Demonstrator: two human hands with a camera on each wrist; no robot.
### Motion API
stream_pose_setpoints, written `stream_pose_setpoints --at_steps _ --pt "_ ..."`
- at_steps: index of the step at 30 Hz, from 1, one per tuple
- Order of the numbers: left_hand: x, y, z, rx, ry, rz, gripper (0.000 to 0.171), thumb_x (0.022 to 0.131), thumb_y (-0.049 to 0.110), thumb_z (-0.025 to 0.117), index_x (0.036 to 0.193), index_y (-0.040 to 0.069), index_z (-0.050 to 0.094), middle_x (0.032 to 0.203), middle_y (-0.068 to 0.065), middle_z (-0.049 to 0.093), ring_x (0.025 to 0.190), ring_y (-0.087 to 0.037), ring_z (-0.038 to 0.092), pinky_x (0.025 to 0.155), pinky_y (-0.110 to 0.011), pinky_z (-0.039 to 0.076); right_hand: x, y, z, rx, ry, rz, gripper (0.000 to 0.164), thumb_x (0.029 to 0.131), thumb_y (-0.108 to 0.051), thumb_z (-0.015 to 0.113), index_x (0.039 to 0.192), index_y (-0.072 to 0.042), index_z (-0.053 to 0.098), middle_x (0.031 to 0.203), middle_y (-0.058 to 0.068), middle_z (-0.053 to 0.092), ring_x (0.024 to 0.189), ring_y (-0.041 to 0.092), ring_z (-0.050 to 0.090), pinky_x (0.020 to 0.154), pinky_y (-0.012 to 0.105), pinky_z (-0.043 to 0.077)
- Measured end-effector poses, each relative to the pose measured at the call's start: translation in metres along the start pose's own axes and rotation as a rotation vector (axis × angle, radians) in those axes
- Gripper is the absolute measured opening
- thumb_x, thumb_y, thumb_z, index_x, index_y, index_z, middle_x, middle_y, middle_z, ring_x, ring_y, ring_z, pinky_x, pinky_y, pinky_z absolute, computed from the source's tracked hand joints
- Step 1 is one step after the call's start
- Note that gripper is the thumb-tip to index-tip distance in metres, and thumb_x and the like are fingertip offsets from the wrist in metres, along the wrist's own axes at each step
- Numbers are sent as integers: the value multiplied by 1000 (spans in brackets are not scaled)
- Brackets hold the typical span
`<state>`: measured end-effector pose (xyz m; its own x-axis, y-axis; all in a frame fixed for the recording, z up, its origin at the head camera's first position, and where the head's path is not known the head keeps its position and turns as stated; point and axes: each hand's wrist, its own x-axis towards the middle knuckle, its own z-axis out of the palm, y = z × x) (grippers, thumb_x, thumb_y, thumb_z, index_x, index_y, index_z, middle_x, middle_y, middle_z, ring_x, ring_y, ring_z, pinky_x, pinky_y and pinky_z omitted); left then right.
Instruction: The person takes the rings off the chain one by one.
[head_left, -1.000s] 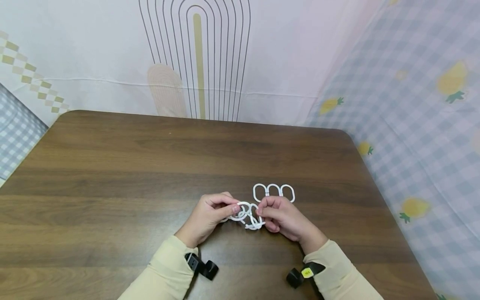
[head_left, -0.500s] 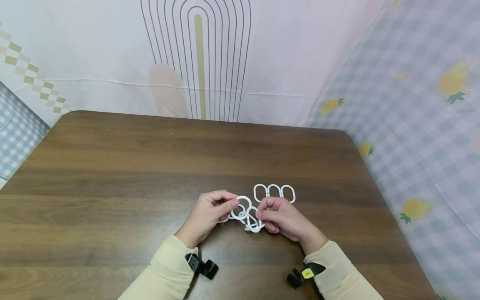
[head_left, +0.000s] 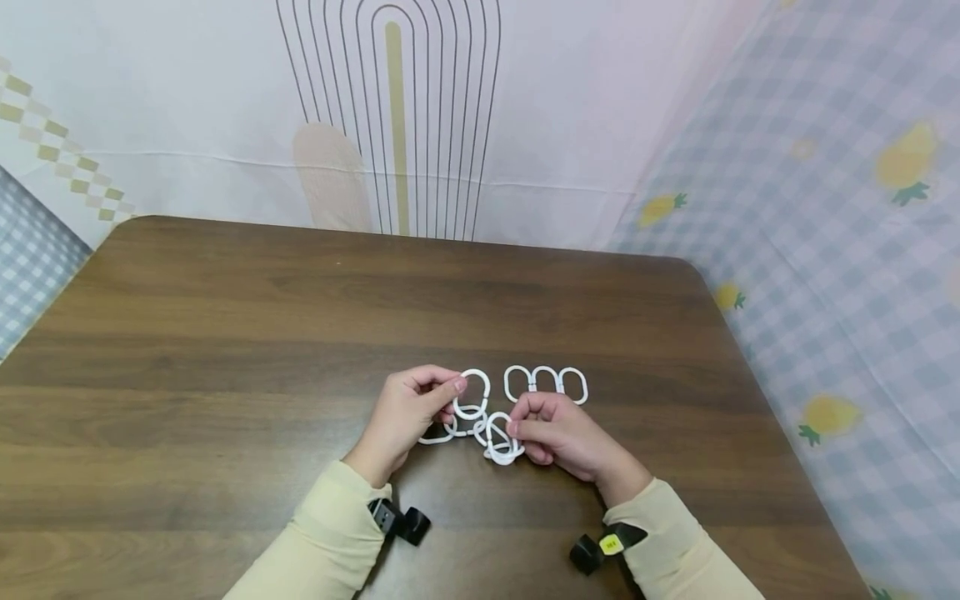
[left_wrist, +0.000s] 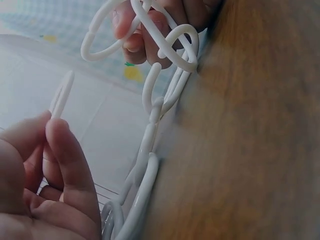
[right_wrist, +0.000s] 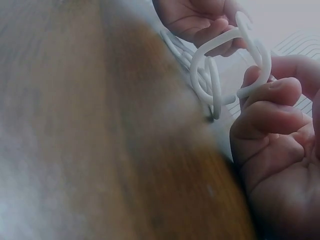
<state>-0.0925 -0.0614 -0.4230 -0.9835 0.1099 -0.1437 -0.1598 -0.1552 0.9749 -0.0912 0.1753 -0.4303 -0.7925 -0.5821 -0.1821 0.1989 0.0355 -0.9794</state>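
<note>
My left hand (head_left: 405, 412) pinches a white split ring (head_left: 487, 392) between thumb and index finger, raised above the table. In the left wrist view that ring (left_wrist: 62, 97) stands edge-on at the fingertips. My right hand (head_left: 562, 433) pinches another white ring (right_wrist: 194, 72), whose narrow gap shows near the fingertips in the right wrist view. Other rings hang from it, forming a linked white chain (left_wrist: 148, 140) that trails along the table toward and below my left hand. Fingers hide part of both held rings.
Just beyond my right hand, three white rings (head_left: 546, 368) lie in a joined row on the brown wooden table (head_left: 300, 308). Patterned cloth (head_left: 570, 108) hangs behind the table and along its right side.
My left hand has moved up and left with its ring, drawing it away from the ring in my right hand. More chain shows between the hands. The right hand stays nearly in place.
</note>
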Motion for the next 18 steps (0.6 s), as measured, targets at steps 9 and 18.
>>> stream_pose_setpoints --at_steps 9,18 --pt "5 3 2 31 35 -45 13 90 1 72 98 -9 72 67 -3 65 58 -10 62 56 -25 56 1 0 1 -15 5 1 6 92 -3 61 87 -6 59 57 -5 50 46 4 41 44 18 34" --pt "8 4 3 52 64 -70 10 89 1 73 95 -7 73 66 -6 67 56 -11 64 53 -25 56 2 0 1 -29 6 4 6 93 -3 62 88 -6 59 57 -5 50 46 4 42 44 18 35"
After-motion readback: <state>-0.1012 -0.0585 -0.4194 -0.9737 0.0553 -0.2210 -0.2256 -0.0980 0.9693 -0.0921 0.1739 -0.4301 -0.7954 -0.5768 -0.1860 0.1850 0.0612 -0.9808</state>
